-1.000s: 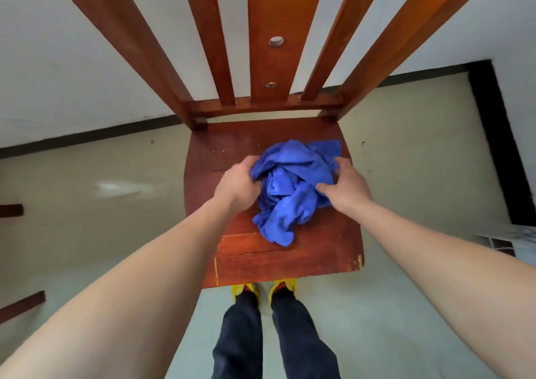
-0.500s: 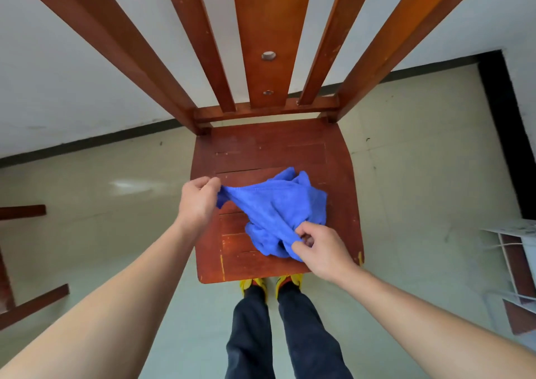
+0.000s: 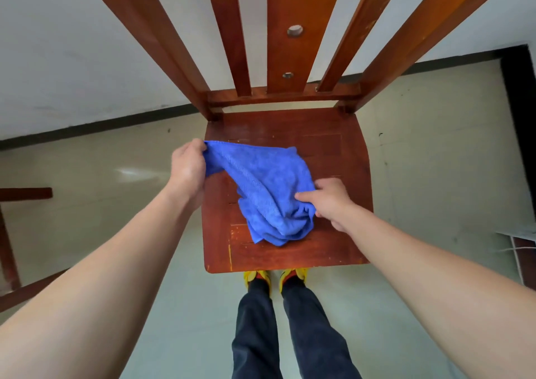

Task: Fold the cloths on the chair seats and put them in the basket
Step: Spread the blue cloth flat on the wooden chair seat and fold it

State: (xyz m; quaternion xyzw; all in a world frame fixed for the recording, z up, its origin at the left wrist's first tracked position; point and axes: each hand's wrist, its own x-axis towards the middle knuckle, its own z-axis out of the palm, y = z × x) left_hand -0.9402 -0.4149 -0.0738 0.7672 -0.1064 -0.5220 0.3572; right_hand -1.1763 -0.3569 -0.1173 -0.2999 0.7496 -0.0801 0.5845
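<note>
Both ends of the crumpled blue terry cloth (image 3: 269,187) on the red-brown wooden chair seat (image 3: 333,146) were gripped: the left hand (image 3: 187,170) pinched a corner at ten o'clock, the right hand (image 3: 330,201) clutched bunched fabric at four o'clock, so its long axis ran diagonally between them, neither nearer.

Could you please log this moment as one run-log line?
left hand: pinches blue cloth corner | right hand: grips cloth's near edge | cloth: bunched, lower end on chair seat | fold: not yet begun
</note>
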